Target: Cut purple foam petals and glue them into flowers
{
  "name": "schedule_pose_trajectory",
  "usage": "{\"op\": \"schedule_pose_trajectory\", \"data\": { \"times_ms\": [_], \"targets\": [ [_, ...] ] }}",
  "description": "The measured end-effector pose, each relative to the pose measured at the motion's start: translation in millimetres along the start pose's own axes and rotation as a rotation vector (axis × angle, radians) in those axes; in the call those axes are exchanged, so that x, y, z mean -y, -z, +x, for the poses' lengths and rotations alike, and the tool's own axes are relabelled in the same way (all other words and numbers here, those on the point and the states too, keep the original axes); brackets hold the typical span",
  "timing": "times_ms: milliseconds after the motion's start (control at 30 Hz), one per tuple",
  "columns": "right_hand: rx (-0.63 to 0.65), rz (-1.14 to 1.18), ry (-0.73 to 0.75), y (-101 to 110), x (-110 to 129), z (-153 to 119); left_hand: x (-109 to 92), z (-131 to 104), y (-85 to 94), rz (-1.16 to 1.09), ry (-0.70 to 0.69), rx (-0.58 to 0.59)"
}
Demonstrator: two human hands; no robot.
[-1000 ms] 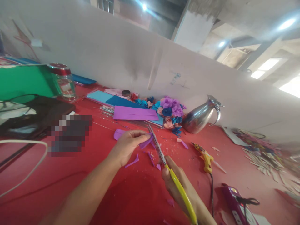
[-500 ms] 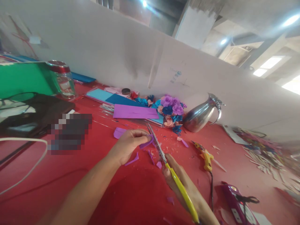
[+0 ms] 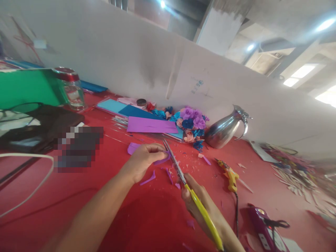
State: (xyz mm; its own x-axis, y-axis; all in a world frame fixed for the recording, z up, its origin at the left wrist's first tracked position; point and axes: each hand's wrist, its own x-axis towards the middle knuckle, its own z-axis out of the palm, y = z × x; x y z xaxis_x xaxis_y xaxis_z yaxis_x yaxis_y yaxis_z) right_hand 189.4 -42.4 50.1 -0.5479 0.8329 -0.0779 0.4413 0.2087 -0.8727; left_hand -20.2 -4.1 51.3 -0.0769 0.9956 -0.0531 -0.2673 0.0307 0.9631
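Observation:
Between the thumb and fingers of my left hand (image 3: 145,159) is a small piece of purple paper (image 3: 162,161), pinched near its edge. My right hand (image 3: 195,196) grips a pair of scissors (image 3: 203,211) with yellow handles, its blades pointing up and left beside the paper. The blades look nearly closed at the paper's right end. Purple paper scraps (image 3: 148,179) lie under both hands on the red table (image 3: 123,217). Another purple paper piece (image 3: 133,148) rests just behind my left hand.
Paper flowers (image 3: 191,120) are heaped behind the hands, beside a purple sheet (image 3: 152,125) on blue ones. A steel jug (image 3: 223,127) stands at the wall. On the right are a yellow glue gun (image 3: 230,175) and a purple power strip (image 3: 262,224); a jar (image 3: 72,91) is at left.
The scissor tips have shifted slightly left, and the purple paper in my left hand has tilted a little. My right hand stays almost in place.

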Motion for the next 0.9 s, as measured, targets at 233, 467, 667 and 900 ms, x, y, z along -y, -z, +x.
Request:
{"op": "schedule_pose_trajectory", "data": {
  "times_ms": [233, 467, 667, 900],
  "targets": [
    [0.074, 0.022, -0.037, 3.8, 3.3, 1.0, -2.1, 1.2, 3.5, -0.064, 0.085, 0.005],
    [0.070, 0.024, -0.035, 1.6, 1.8, 0.9, -2.1, 0.7, 4.5, -0.121, 0.086, -0.018],
    [-0.040, -0.083, -0.066, 3.7, -2.0, 3.4, -0.6, 1.9, 7.0, -0.106, 0.063, -0.032],
    [-0.288, -0.840, -0.470, 40.8, -20.4, 13.1, 7.6, 5.3, 5.7, 0.287, 0.059, -0.062]
  ]
}}
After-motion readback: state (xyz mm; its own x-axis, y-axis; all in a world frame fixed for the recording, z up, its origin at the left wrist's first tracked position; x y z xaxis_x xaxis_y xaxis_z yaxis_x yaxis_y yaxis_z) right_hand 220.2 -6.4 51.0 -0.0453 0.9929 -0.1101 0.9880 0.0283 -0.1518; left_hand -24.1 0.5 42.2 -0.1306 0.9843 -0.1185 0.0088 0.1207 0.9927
